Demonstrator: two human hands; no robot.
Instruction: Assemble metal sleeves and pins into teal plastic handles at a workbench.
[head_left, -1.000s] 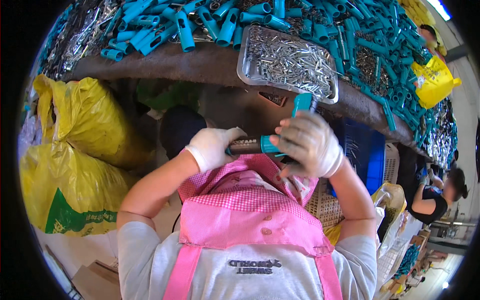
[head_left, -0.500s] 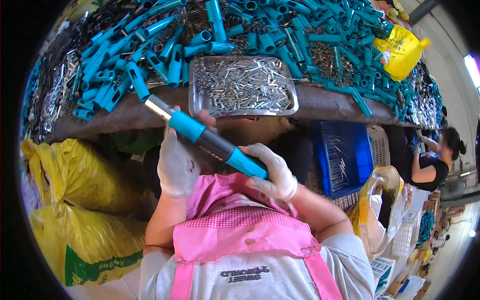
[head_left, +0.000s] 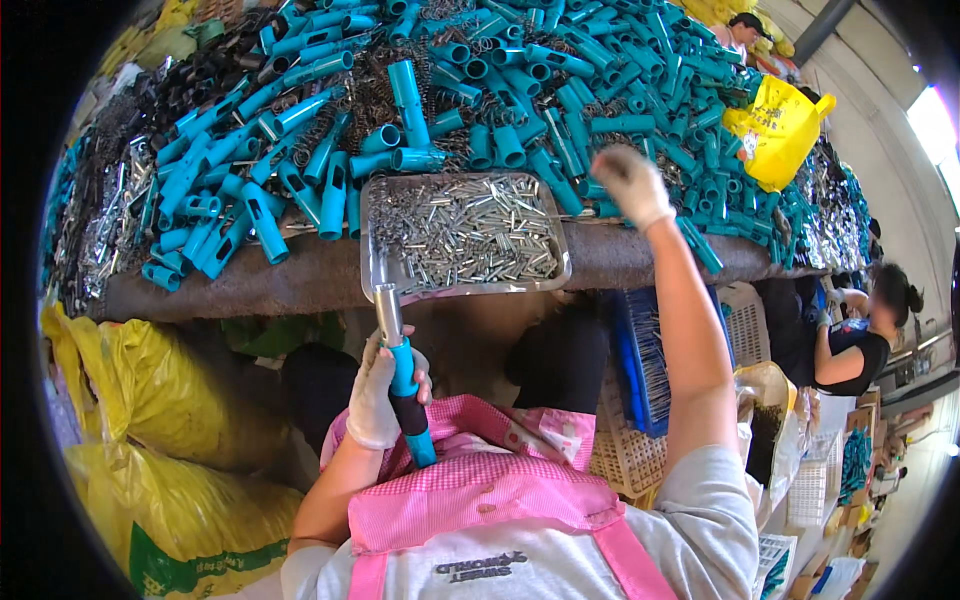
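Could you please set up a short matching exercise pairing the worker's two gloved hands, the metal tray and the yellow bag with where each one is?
Things:
1. left hand
2. right hand
3. metal tray
4. yellow bag

Places or states:
A. full of small silver pins, at the table edge
B. raised over the heap of teal tubes
C. gripping a teal, black and metal rod above the lap
D. on the table, far right

Pairs: 1-C, 2-B, 3-A, 4-D

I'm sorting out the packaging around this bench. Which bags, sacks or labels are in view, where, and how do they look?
Yellow plastic bag: on the table's far right, among teal tubes, crumpled, small dark print.
Yellow woven sacks: on the floor, lower left, bulging, one with a green printed patch.
Printed mark on the grey shirt: bottom centre, small and dark.
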